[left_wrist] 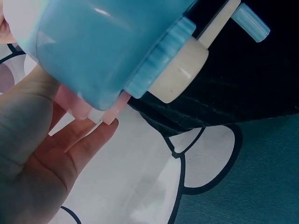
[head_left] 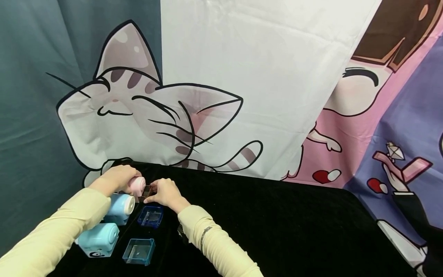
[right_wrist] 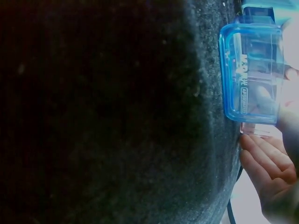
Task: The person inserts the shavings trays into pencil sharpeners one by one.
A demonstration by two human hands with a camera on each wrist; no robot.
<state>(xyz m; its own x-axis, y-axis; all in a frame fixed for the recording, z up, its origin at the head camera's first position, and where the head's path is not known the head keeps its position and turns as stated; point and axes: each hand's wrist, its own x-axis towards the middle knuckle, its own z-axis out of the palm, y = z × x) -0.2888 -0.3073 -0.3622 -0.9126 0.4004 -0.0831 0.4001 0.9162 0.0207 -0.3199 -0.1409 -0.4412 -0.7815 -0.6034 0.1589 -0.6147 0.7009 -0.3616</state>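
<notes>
At the far left of the black table, my left hand (head_left: pixel 119 177) grips a small pink crank pencil sharpener (head_left: pixel 137 186) from behind. My right hand (head_left: pixel 167 194) pinches a clear, pinkish-brown shavings drawer (head_left: pixel 146 191) right at the sharpener's front. In the left wrist view, a blue sharpener (left_wrist: pixel 112 46) hides most of the pink body (left_wrist: pixel 74 103), and my left fingers (left_wrist: pixel 91 144) reach up beside it. The right wrist view has a clear blue drawer (right_wrist: pixel 226 74) in front of the pinkish drawer (right_wrist: pixel 254 129), with my right fingertips at the latter's edge.
Nearer on the left stand the blue sharpener (head_left: pixel 117 209) and a turquoise one (head_left: pixel 98 238). In front of them lie a dark blue clear drawer (head_left: pixel 150 225) and a light blue one (head_left: pixel 138 262). Behind the table (head_left: pixel 294 231) hangs a printed cat curtain (head_left: pixel 214 50).
</notes>
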